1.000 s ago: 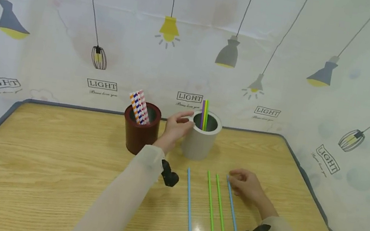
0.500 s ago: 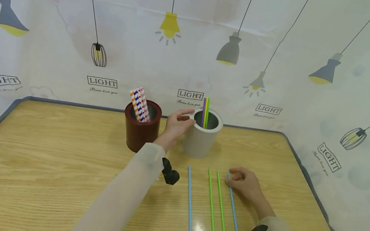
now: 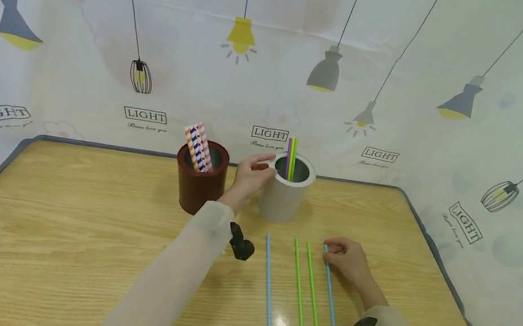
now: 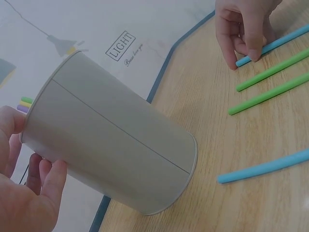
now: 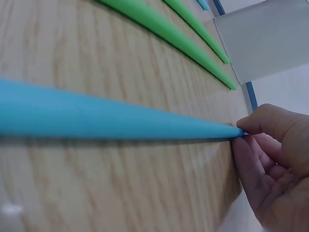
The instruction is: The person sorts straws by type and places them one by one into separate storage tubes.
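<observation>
My left hand (image 3: 250,178) holds the light grey pot (image 3: 283,203) at the left of its rim, also seen close up in the left wrist view, where the hand (image 4: 29,188) lies against the wall. A few plain straws (image 3: 291,159), purple, yellow and green, stand in this pot. On the table, my right hand (image 3: 347,261) pinches the far end of the rightmost blue straw (image 3: 332,308) between thumb and finger, as the right wrist view confirms. That straw (image 5: 111,118) lies along the wood. Left of it are two green straws (image 3: 313,296) and another blue straw (image 3: 268,289).
A dark red pot (image 3: 199,190) with several patterned paper straws (image 3: 198,147) stands left of my left hand. Behind the wooden table (image 3: 75,236) rises a cloth backdrop (image 3: 185,31) printed with lamps. A dark blue edge borders the table's back and sides.
The far end of the rightmost blue straw has shifted very slightly right along with my right hand. My left hand stays at the grey pot's rim. The view has tilted slightly.
</observation>
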`<state>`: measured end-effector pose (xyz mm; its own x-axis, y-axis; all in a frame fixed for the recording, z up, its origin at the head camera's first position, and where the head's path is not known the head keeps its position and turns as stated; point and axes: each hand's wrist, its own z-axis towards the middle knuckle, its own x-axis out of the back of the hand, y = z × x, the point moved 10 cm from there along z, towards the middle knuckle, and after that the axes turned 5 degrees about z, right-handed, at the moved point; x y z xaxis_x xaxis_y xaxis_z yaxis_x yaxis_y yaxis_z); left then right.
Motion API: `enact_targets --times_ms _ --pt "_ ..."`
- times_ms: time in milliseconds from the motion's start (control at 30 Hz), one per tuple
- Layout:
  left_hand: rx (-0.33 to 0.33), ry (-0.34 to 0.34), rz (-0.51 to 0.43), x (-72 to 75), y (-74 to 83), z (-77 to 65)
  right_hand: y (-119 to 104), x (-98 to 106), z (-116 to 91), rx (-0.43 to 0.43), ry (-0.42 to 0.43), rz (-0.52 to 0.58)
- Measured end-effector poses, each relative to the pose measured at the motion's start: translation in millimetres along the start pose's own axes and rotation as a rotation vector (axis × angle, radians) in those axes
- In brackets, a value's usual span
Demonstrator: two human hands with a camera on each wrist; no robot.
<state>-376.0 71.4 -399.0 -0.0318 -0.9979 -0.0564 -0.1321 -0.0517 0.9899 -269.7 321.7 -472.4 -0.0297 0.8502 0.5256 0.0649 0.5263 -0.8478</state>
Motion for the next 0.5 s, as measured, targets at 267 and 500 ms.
enact_targets --times_ms 267,500 --pt "0.001 -0.008 0.001 0.1 -1.0 0.9 2.5 0.2 1.4 -0.036 0.012 -0.005" --pt "-0.004 -0.007 -0.004 -0.3 -0.1 0.0 0.8 2.0 0.3 -0.063 0.019 -0.004"
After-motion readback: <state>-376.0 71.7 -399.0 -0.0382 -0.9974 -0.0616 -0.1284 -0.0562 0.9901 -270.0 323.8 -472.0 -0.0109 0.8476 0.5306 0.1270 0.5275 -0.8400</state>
